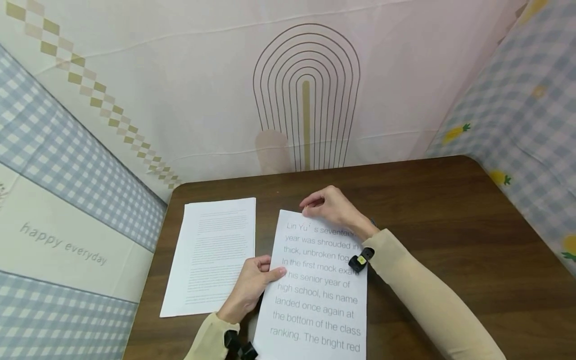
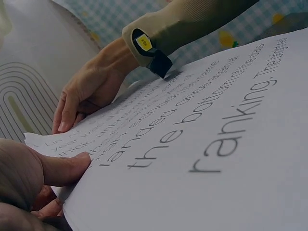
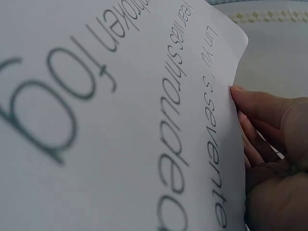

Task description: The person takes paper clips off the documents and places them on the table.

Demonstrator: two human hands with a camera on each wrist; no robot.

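Observation:
A white printed sheet of paper (image 1: 315, 290) with large text, beginning "Lin Yu's", is held up at the front middle of the table. My left hand (image 1: 253, 282) grips its left edge, thumb on the printed face and the other fingers behind; the left wrist view shows this thumb (image 2: 67, 168) pressed on the margin. At the top edge, my right hand (image 1: 335, 207) pinches the sheet between thumb and fingers. In the right wrist view the paper (image 3: 125, 144) bends near its corner, and the right fingers (image 3: 252, 139) lie partly hidden behind it.
A stack of white paper (image 1: 220, 250) with small print lies on the left of the brown wooden table (image 1: 450, 225). A patterned cloth (image 1: 216, 90) hangs behind the table, and blue checked cloth (image 1: 531, 125) borders the right side.

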